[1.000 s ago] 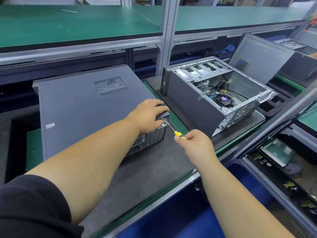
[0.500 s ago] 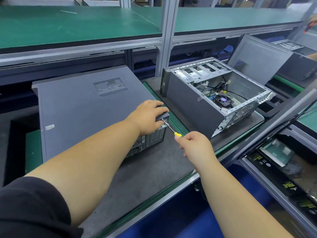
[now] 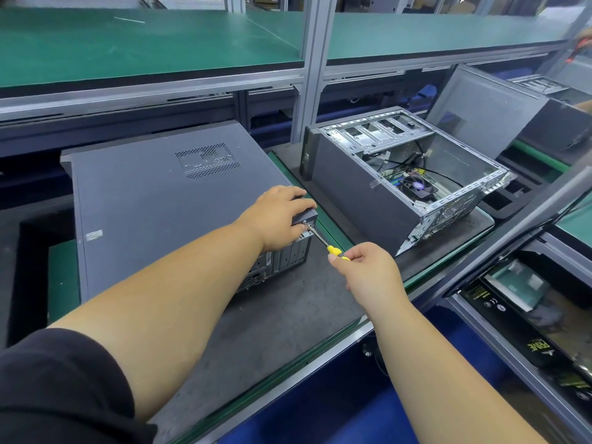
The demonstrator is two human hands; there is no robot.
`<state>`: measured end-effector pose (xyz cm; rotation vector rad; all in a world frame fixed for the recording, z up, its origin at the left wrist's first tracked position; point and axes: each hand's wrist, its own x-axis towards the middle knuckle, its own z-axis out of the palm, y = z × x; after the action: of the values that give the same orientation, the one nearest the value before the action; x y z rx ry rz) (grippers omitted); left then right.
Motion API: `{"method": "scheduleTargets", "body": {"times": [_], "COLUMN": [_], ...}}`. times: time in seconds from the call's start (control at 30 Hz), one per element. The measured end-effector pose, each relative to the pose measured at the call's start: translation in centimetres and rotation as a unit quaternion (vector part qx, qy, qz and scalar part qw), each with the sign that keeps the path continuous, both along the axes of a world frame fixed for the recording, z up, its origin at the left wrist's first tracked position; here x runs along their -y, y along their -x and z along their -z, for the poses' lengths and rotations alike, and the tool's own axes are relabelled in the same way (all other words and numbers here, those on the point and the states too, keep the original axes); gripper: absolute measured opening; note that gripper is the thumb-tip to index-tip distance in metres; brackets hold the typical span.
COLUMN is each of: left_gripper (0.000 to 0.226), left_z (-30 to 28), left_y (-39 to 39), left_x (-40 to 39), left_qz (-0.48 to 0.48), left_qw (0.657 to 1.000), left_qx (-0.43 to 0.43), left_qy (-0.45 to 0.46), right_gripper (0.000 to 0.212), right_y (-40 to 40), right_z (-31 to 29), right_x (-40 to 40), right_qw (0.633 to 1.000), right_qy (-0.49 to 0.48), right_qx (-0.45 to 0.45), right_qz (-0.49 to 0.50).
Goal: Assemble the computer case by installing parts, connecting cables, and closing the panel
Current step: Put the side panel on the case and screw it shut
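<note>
In the head view, the right hand (image 3: 368, 270) is pinching the yellow screwdriver (image 3: 323, 243), whose tip is meeting a screw at the rear corner of the closed computer case (image 3: 166, 216) on the grey mat (image 3: 282, 318). The left hand (image 3: 278, 216) is curling over that corner, fingers just beside the tip. I judge the panel is being fastened; keeping the shaft in line with the screw should prevent slipping.

A long green shelf (image 3: 160, 43) runs across the far side, held up by a grey metal post (image 3: 312, 59). On the right, low down, a black box (image 3: 525, 334) with yellow letters lies under a grey rail (image 3: 512, 245).
</note>
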<state>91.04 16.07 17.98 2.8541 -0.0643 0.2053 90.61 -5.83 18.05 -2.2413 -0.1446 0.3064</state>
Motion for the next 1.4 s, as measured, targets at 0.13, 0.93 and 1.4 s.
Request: {"method": "scheduleTargets", "body": {"times": [0.13,0.93,1.4], "left_gripper": [0.049,0.037,0.023], "left_z": [0.0,-2.3,-2.5], "left_y": [0.0,9.2,29.8], "left_x": [0.1,2.6,6.0], "left_qz": [0.001,-0.132,-0.401], "left_qw": [1.000,0.952,0.785], "left_qx": [0.001,0.143,0.273], "left_qy": [-0.002,0.235,0.384], "right_gripper": [0.029,0.031,0.032], "right_y": [0.4,2.4,14.1], "right_z": [0.0,-2.0,-2.3], "right_x": [-0.1,0.7,-5.3], "right_qw": [1.000,0.979,0.900], "right_qy": [0.005,-0.164,-0.193], "right_qx": [0.020,-0.115,-0.189], "right_qz": [0.004,-0.044,-0.341]}}
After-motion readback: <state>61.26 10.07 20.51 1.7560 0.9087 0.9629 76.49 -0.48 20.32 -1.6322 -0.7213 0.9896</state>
